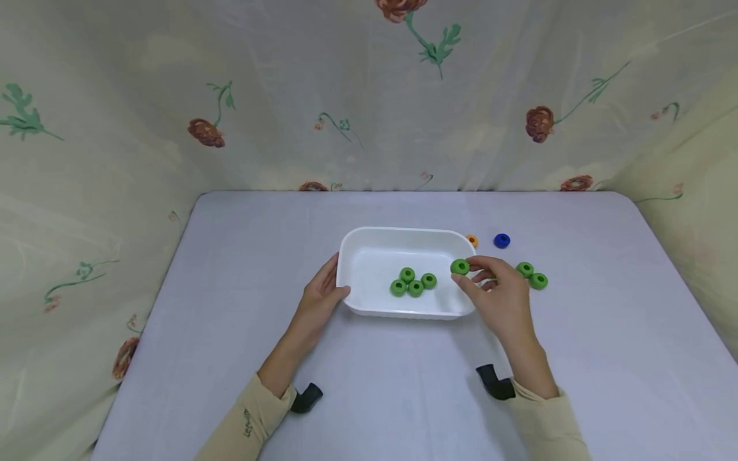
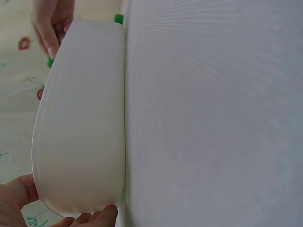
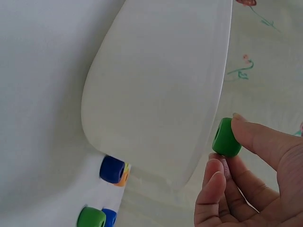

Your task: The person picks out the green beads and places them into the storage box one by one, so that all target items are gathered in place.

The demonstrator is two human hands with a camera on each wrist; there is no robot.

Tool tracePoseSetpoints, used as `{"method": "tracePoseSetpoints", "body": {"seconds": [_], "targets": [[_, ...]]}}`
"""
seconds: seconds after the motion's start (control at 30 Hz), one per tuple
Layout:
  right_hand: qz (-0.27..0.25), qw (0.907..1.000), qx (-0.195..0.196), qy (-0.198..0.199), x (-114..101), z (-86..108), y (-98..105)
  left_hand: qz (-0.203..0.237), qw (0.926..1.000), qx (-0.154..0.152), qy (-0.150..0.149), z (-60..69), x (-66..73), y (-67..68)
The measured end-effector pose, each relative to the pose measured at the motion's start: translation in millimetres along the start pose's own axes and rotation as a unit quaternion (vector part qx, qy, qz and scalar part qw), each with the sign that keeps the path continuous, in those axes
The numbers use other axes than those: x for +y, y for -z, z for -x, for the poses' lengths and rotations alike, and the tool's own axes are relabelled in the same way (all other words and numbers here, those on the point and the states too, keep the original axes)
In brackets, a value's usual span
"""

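A white tray (image 1: 369, 246) stands on the table, with several green beads (image 1: 416, 288) lying grouped inside it. My left hand (image 1: 319, 299) grips the tray's left end; in the left wrist view its thumb (image 2: 24, 189) is at the rim and its fingertips (image 2: 110, 213) lie low on the wall. Over the tray's right end, my right hand (image 1: 498, 291) pinches a green bead (image 3: 227, 137) between thumb and fingers. The right wrist view shows the bead's hole and the tray's outer wall (image 3: 156, 85) beside it.
Two green beads (image 1: 532, 275) lie on the table right of my right hand. Behind the tray's right corner are a blue bead (image 1: 502, 241) and an orange bead (image 1: 472, 241), partly hidden by the rim. A flowered cloth (image 1: 369, 96) hangs behind the table.
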State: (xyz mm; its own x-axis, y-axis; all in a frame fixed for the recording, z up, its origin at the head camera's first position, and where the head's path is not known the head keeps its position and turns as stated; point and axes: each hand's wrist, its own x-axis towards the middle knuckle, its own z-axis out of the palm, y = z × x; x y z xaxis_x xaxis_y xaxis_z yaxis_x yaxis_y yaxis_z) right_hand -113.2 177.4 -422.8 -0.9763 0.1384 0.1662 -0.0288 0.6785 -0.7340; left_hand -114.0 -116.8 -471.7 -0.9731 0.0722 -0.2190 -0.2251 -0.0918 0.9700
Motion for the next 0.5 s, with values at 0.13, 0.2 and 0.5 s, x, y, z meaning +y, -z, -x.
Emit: {"method": "tracePoseSetpoints", "body": {"seconds": [0.13, 0.2, 0.5], "targets": [[0.016, 0.9997, -0.009, 0.013, -3, -2.4, -5, 0.001, 1.0000, 0.001, 0.002, 0.8, 0.5, -0.2], [0.025, 0.9993, -0.017, 0.020, -4, -3.7, -8, 0.003, 1.0000, 0.000, 0.000, 0.5, 0.6, -0.2], [0.054, 0.9947, -0.045, 0.075, -6, -16.4, -17, 0.005, 1.0000, -0.003, -0.004, -0.5, -0.6, 0.6]]}}
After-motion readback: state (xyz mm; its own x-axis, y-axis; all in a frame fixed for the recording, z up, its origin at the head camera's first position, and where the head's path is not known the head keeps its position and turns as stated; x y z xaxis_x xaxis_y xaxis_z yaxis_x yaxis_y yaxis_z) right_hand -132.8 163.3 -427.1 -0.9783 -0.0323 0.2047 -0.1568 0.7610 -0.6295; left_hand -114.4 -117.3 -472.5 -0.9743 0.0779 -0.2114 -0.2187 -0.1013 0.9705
